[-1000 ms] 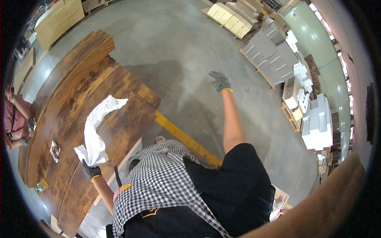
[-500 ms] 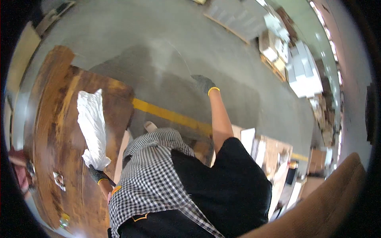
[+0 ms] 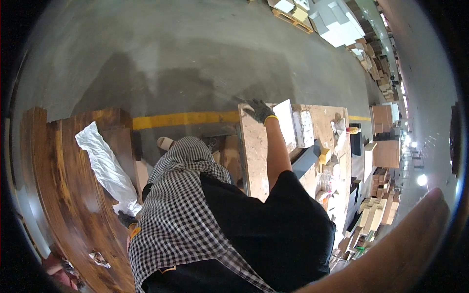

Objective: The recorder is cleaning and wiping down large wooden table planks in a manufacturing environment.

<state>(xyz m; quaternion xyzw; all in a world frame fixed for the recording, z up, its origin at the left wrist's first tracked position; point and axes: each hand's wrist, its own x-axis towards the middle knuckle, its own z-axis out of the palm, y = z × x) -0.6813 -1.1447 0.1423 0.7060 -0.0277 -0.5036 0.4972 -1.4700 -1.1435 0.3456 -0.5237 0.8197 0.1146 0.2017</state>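
My left hand (image 3: 128,219), in a dark glove with a yellow cuff, is closed on the near end of a white crumpled sheet (image 3: 108,167). Cloth or thin plastic, I cannot tell which. The sheet stretches away over the brown wooden table (image 3: 73,195). On my other side, my right hand (image 3: 260,112), gloved the same way, reaches out over the far left corner of a worn workbench (image 3: 255,161). Its fingers are spread, and I see nothing in them. Just right of it stands a white panel (image 3: 285,122).
The workbench carries a white block-shaped package (image 3: 305,129), a dark grey box (image 3: 307,160) and a yellow piece (image 3: 325,156). A small packet (image 3: 99,260) lies on the wooden table. Past a yellow floor line (image 3: 185,118), pallets and stacked boxes (image 3: 337,22) stand at the far right.
My view has turned right, bringing more of the workbench in. My right hand has gone from over the floor to the workbench corner. The left hand still has the white sheet.
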